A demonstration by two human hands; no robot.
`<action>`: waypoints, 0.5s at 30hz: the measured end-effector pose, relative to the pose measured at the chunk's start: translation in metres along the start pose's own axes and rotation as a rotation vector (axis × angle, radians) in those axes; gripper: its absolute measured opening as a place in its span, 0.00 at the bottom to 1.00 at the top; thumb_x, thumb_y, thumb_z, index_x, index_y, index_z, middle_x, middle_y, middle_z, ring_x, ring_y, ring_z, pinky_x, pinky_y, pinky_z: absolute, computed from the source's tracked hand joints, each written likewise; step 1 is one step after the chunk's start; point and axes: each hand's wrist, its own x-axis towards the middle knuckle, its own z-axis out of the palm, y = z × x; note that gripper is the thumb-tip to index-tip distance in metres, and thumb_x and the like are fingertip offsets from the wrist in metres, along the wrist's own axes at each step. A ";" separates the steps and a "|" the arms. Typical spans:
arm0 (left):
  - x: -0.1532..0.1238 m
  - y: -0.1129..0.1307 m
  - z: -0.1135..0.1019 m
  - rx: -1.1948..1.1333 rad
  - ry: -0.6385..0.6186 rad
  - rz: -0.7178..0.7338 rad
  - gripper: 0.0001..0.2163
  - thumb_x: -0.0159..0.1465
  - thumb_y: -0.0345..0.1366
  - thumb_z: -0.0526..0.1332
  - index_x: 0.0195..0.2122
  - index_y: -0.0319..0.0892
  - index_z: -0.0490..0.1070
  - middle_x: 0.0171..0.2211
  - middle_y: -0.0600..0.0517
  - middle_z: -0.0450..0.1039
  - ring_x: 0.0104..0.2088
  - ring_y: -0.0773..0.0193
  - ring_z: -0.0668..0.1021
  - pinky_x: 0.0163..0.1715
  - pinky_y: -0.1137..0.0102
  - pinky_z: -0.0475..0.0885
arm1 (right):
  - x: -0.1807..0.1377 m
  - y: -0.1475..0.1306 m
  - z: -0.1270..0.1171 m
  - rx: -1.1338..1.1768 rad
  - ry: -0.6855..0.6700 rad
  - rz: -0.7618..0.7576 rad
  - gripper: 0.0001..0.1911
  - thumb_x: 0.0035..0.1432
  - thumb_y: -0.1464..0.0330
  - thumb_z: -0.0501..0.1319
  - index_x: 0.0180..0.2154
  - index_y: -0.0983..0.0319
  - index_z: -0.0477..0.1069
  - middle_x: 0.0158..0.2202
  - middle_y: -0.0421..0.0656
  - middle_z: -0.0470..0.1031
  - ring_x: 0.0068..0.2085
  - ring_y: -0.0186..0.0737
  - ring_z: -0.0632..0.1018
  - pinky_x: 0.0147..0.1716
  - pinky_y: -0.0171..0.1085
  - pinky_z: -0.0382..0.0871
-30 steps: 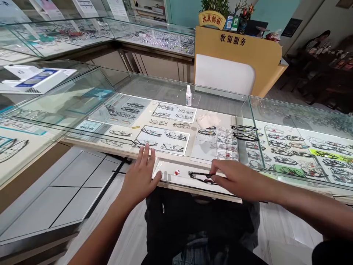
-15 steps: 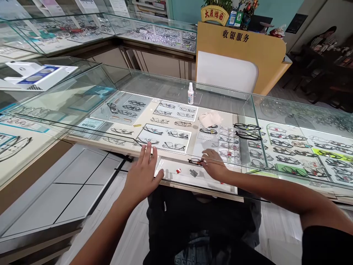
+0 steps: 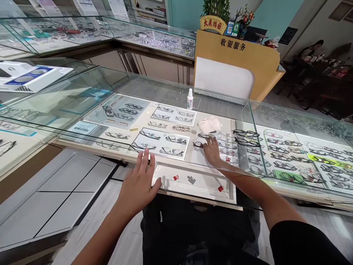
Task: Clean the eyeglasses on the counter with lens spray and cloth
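Observation:
My left hand (image 3: 140, 180) rests flat with its fingers apart on the front edge of the glass display case (image 3: 176, 99). My right hand (image 3: 212, 151) reaches inside the case under the glass top, its fingers closed on a dark pair of glasses (image 3: 199, 144) held just above the display board. Several pairs of glasses lie on white trays (image 3: 161, 141) to the left of that hand. A pulled-out white shelf (image 3: 198, 184) near me carries small red and grey tags.
A white cloth (image 3: 209, 124) and a small spray bottle (image 3: 190, 98) stand further back in the case. Two black frames (image 3: 245, 137) lie on the glass to the right. A yellow cashier desk (image 3: 237, 66) stands behind. More glass cases run along the left.
My right hand has carried the dark glasses from the pulled-out shelf forward into the case, under the glass. My left hand has stayed on the front edge.

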 end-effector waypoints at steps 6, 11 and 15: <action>0.000 -0.001 0.002 0.023 0.003 0.001 0.35 0.74 0.46 0.51 0.76 0.27 0.57 0.80 0.29 0.44 0.80 0.33 0.53 0.58 0.48 0.78 | 0.013 0.010 0.014 -0.036 -0.060 0.085 0.18 0.72 0.77 0.56 0.56 0.65 0.80 0.71 0.58 0.72 0.73 0.58 0.66 0.76 0.59 0.53; -0.001 -0.003 0.004 0.014 0.003 0.011 0.36 0.73 0.45 0.52 0.76 0.25 0.57 0.80 0.28 0.42 0.80 0.31 0.53 0.58 0.46 0.78 | 0.024 0.017 0.025 -0.047 -0.103 0.150 0.22 0.70 0.78 0.55 0.57 0.61 0.81 0.70 0.57 0.73 0.73 0.58 0.67 0.76 0.60 0.50; -0.001 -0.004 0.005 -0.002 0.000 0.010 0.36 0.73 0.45 0.52 0.76 0.26 0.57 0.80 0.28 0.42 0.80 0.30 0.52 0.60 0.43 0.77 | 0.027 0.019 0.028 -0.070 -0.115 0.178 0.22 0.71 0.78 0.52 0.53 0.62 0.83 0.66 0.56 0.76 0.70 0.56 0.69 0.75 0.58 0.50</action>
